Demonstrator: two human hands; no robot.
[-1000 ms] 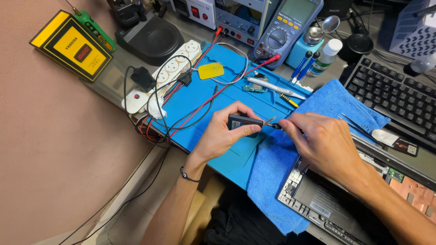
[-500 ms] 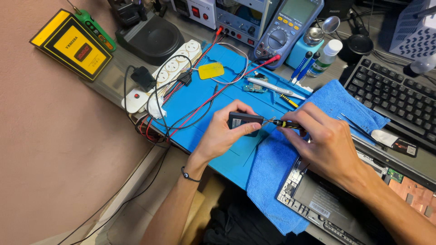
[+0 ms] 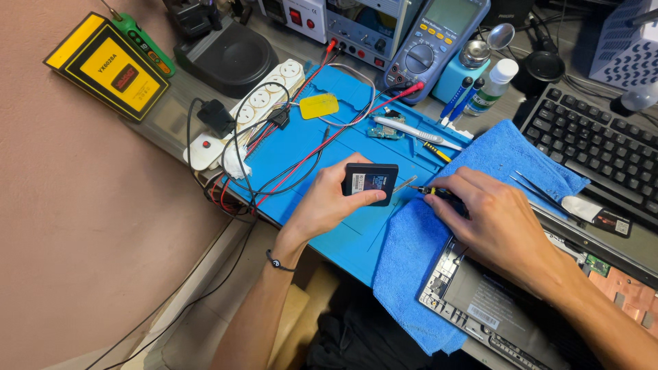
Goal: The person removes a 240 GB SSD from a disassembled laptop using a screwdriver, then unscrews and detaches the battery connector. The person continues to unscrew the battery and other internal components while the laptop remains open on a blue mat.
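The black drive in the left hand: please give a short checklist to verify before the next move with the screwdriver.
1. Left hand holds the black drive firmly by its edges: ok.
2. Right hand grips the screwdriver: ok.
3. Screwdriver tip seated in a screw: cannot tell, too small.
4. Drive is above the blue mat, not off the bench: ok.
5. Red probe leads lie clear of both hands: ok.

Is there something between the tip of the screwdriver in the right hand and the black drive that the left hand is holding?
Nothing visible. The left hand holds the black drive up over the blue mat. The right hand aims the screwdriver at its right edge, where a small metal bracket sticks out. Only open air lies between tip and bracket.
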